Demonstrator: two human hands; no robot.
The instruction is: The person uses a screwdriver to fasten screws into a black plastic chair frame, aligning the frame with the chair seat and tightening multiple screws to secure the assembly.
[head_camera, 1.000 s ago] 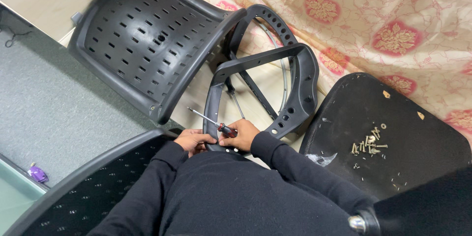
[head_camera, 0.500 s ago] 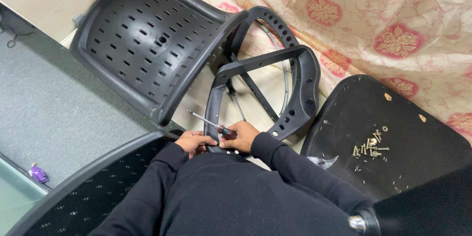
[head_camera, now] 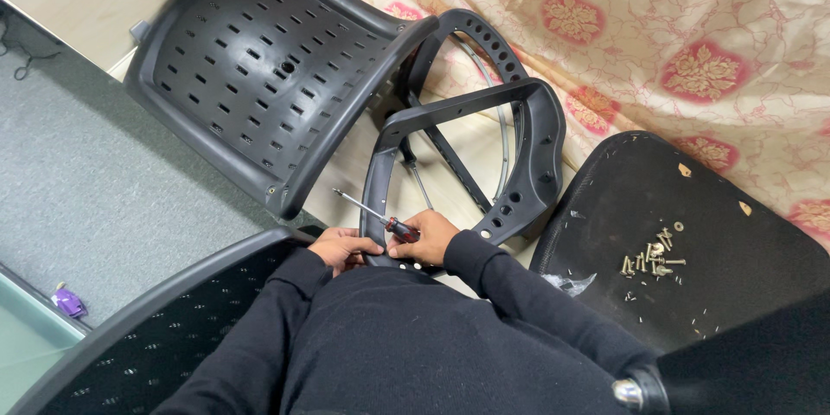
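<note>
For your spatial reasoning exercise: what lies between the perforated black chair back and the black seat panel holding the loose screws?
In the head view, the black plastic chair frame lies between the chair back and the seat panel bearing the screws, over floral cloth.

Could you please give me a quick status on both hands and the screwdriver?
Right hand grips screwdriver. Left hand on black chair frame. Nothing blocking.

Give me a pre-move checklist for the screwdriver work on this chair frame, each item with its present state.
1. Screwdriver held in the right hand: ok.
2. Left hand steadying the black chair frame: ok.
3. Screwdriver tip seated in a screw: not ok, the tip points up-left into the open.
4. Loose screws gathered within reach on the black seat pad: ok.
5. Perforated seat shell clear of the hands: ok.
6. Which frame hole is next: cannot tell.
</note>
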